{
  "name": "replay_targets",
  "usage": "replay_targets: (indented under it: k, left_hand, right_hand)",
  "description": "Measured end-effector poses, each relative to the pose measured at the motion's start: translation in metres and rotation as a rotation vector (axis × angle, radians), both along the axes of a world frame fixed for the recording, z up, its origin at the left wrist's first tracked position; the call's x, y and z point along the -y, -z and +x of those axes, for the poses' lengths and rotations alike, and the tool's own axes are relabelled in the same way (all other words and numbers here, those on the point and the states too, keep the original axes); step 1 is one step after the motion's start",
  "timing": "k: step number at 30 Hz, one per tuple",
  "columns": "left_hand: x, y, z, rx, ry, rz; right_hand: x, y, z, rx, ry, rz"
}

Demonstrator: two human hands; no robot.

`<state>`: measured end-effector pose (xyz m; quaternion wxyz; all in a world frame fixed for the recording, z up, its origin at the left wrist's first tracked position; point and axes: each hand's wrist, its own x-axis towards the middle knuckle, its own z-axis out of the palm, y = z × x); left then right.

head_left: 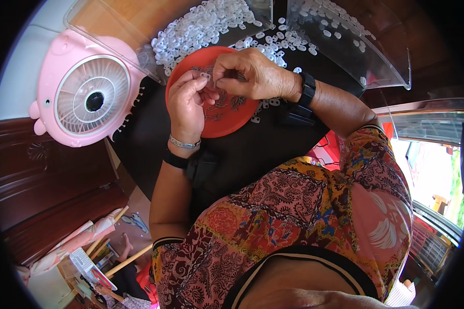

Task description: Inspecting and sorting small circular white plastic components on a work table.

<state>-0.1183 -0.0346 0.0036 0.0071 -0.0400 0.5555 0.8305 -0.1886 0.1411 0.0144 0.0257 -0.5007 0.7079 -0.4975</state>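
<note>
My left hand [187, 105] is closed in a pinch on a small white oval plastic piece [205, 75] with holes in it. Close beside it, my right hand [250, 74] has thumb and forefinger pressed together. Whatever those right fingertips hold is too small to make out. Both hands are over an orange-red bowl [229, 127], which contains many small thin metal pieces [236, 102]. Beyond the bowl lies a large heap of similar white oval pieces [191, 38].
A pink animal-shaped fan [69, 56] stands left of the bowl. Clear plastic panels [368, 54] rise at the dark table's [242, 154] far side. More white pieces are scattered behind the bowl. At lower left, another person's bare foot [125, 244] shows near slippers [135, 221].
</note>
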Motion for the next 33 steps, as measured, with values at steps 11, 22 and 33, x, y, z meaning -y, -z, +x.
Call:
replay_targets:
  k: [11, 22, 33]
  left_hand:
    - [0.000, -0.002, 0.001, -0.029, -0.024, -0.100]
    - [-0.012, -0.007, 0.006, -0.167, -0.037, -0.321]
    - [-0.011, -0.005, 0.005, -0.162, -0.051, -0.330]
  right_hand:
    - [0.000, -0.001, -0.004, -0.049, 0.114, 0.111]
    - [-0.003, -0.001, -0.012, 0.236, 0.081, -0.065]
    - [-0.002, -0.001, -0.007, 0.377, -0.041, -0.086]
